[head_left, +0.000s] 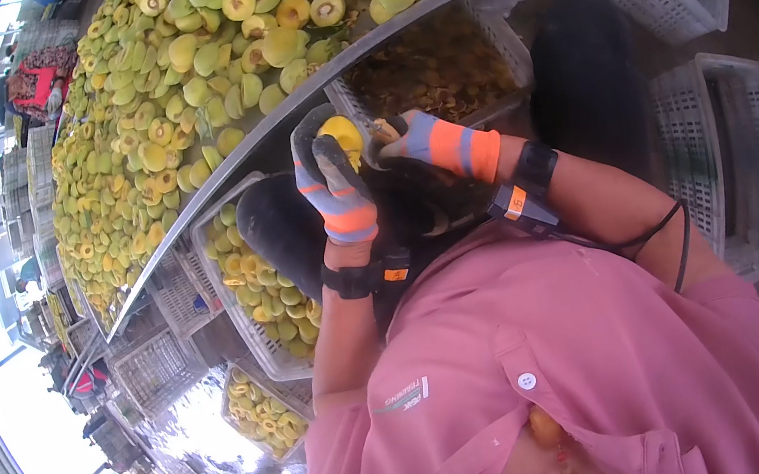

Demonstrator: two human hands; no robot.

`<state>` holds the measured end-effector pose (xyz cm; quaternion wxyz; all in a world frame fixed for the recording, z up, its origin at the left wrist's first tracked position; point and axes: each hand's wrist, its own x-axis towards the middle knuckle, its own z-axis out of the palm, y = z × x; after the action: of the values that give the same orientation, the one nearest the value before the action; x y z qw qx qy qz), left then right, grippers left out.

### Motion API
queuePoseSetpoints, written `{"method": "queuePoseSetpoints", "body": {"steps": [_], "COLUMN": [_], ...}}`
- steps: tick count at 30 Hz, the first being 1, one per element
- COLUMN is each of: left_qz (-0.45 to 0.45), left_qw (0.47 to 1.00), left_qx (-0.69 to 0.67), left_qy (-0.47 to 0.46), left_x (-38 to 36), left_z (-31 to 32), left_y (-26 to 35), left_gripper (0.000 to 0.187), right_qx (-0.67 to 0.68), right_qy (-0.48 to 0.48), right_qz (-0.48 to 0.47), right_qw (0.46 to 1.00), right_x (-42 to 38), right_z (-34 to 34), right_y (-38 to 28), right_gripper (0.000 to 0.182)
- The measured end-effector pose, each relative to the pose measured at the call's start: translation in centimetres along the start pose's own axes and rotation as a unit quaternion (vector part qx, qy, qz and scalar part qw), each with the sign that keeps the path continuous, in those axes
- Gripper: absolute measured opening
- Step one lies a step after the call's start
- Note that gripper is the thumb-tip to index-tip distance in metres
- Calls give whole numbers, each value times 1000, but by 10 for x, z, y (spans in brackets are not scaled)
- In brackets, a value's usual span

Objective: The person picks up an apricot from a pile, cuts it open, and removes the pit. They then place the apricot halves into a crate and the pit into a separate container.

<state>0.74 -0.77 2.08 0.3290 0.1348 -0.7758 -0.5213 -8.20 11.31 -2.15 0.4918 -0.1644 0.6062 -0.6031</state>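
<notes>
My left hand (329,180), in a grey glove with an orange and lilac cuff, is closed around a yellow peach half (342,136). Its bright cut side faces right. Close beside it, my right hand (429,142) wears a matching glove. Its fingers are wrapped round a small tool (388,131) with a brown handle; the greyish end points at the peach, and whether it touches cannot be made out. Both hands are above my lap, just in front of the metal table edge (277,118).
Many halved peaches (197,66) cover the table. Below its edge stands a crate of brown scraps (509,52). A crate of yellow halves (255,279) is left of my knee. White crates (723,166) stand at right. Another person (44,88) is at far left.
</notes>
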Motion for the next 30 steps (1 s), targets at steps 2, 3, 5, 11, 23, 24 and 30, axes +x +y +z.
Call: {"method": "queuePoseSetpoints", "body": {"steps": [2,3,5,11,23,24,30], "left_qz": [-44,-40,-34,-73,-332,-353,-407], "left_qw": [996,997,994,995,900,888,854], "left_qx": [-56,-28,2,42,-171,-188,-117], "left_qy": [48,62,104,57,226,228,302], "left_x": [3,6,8,-9,-63,-77,-130], "left_z": [-11,-23,-46,-38,-236,-244,-260], "left_y": [15,21,30,42,-67,-81,-149], "left_gripper": [39,36,33,20,31,31,31], "right_qx": [24,27,63,54,59,44,-18], "right_qy": [-14,9,35,-89,15,12,14], "right_qz": [-6,-7,12,-81,54,73,94], "right_qw": [1000,1000,997,991,997,996,995], "right_x": [1,-1,0,-9,-10,-13,-12], "right_z": [3,2,-2,30,-7,-5,-4], "right_y": [15,11,4,-17,-1,0,-1], "right_gripper": [27,26,23,28,22,23,28]}}
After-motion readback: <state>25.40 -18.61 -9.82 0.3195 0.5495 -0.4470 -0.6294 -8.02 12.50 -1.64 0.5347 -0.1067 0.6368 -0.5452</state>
